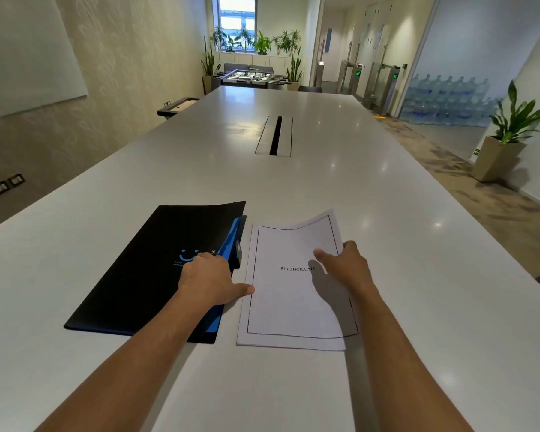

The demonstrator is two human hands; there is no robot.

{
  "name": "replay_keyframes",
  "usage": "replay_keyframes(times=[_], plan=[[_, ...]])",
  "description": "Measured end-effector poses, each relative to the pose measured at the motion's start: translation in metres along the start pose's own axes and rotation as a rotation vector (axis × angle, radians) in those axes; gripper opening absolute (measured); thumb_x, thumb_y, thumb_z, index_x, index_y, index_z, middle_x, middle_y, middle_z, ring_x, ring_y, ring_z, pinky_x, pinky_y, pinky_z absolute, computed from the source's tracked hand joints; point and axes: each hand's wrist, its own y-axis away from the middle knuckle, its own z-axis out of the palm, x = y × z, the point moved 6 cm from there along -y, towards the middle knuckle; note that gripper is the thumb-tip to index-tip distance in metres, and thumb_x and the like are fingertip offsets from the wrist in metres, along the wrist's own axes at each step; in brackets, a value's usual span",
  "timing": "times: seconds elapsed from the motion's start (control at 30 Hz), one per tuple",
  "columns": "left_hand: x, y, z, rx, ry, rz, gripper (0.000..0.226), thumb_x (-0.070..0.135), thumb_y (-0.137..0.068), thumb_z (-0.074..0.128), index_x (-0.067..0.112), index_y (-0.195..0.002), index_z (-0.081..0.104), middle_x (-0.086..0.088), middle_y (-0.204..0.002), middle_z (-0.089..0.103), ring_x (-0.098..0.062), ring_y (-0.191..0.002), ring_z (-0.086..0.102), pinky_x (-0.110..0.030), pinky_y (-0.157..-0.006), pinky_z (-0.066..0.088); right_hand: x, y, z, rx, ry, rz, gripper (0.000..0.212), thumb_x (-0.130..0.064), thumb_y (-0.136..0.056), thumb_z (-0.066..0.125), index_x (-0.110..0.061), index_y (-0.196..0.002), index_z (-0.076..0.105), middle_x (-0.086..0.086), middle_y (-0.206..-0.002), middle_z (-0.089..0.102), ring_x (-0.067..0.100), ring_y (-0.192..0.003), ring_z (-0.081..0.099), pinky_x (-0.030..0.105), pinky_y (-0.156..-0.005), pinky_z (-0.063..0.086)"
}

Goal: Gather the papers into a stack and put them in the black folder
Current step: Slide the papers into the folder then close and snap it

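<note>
Papers (289, 294): stack sits lower centre of the frame on the white table (293, 182), just right of the folder. Top sheet has a black border and the word "BIBLIOGRAPHY". Its far right corner is lifted and curled; edges of sheets below show along the left and bottom.
Black folder (144, 269): lower left of centre, lying on the table, cover slightly raised at the far right corner. Blue inner pocket shows along its right edge. Blue smiley logo on the cover, partly hidden by your hand.
Left hand (208, 282): palm down on the folder's right edge, fingers loosely spread, not gripping anything. Thumb points right and its tip touches the left edge of the papers.
Right hand (346, 266): at the right edge of the papers, pinching the top sheet, thumb on top near the printed word, other fingers wrapped around the edge. Whether you hold one sheet or several, cannot tell.
Table slot (276, 136): cable slot in the table, upper centre of the frame, well apart from the papers.
Background: potted plant (508, 135) at right edge; foosball table (250, 77) at top centre beyond the table.
</note>
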Motion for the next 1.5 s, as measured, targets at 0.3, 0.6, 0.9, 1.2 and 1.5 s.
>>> replay_keyframes(times=[0.3, 0.6, 0.9, 1.2, 1.5], plan=[[0.000, 0.000, 0.001, 0.019, 0.003, 0.008, 0.094, 0.089, -0.066, 0.042, 0.009, -0.114, 0.054, -0.014, -0.119, 0.055, -0.017, -0.079, 0.058, -0.027, -0.056, 0.041, 0.002, -0.003, -0.004, -0.088, -0.291, 0.015, 0.054, -0.045, -0.080, 0.070, -0.012, -0.116, 0.048, 0.005, -0.111, 0.056, 0.025, -0.102, 0.057, 0.038, -0.081, 0.049], [-0.001, -0.001, -0.001, 0.012, 0.013, 0.021, 0.087, 0.088, -0.067, 0.042, 0.009, -0.102, 0.054, -0.012, -0.114, 0.058, -0.015, -0.076, 0.058, -0.025, -0.057, 0.041, 0.029, 0.010, -0.006, -0.186, -0.310, 0.081, 0.027, -0.009, -0.089, 0.062, 0.015, -0.100, 0.057, 0.013, -0.085, 0.061, 0.021, -0.068, 0.057, 0.026, -0.062, 0.046], [-0.004, -0.001, -0.001, 0.025, 0.068, 0.069, 0.090, 0.093, -0.061, 0.038, 0.010, -0.088, 0.058, -0.005, -0.093, 0.057, -0.012, -0.066, 0.056, -0.024, -0.058, 0.044, 0.025, 0.024, -0.007, -0.236, -0.388, -0.033, 0.018, -0.002, -0.094, 0.052, -0.017, -0.105, 0.051, 0.012, -0.093, 0.061, 0.011, -0.055, 0.048, 0.021, -0.051, 0.048], [-0.030, -0.005, -0.014, 0.029, 0.285, 0.091, 0.019, 0.028, -0.093, 0.052, 0.010, -0.095, 0.056, -0.004, -0.089, 0.061, -0.018, -0.075, 0.062, -0.027, -0.060, 0.048, -0.006, 0.034, -0.028, -0.095, -0.582, -0.153, 0.029, -0.001, -0.094, 0.053, -0.015, -0.119, 0.049, 0.013, -0.101, 0.067, 0.020, -0.067, 0.060, 0.023, -0.052, 0.049], [-0.021, 0.005, -0.028, 0.044, 0.290, 0.083, 0.012, 0.012, -0.093, 0.047, 0.014, -0.081, 0.047, -0.005, -0.085, 0.057, -0.011, -0.062, 0.049, -0.021, -0.052, 0.037, -0.038, 0.039, 0.004, -0.191, -0.385, -0.226, 0.035, -0.001, -0.083, 0.049, -0.019, -0.113, 0.051, 0.013, -0.104, 0.067, 0.031, -0.078, 0.067, 0.034, -0.062, 0.056]])
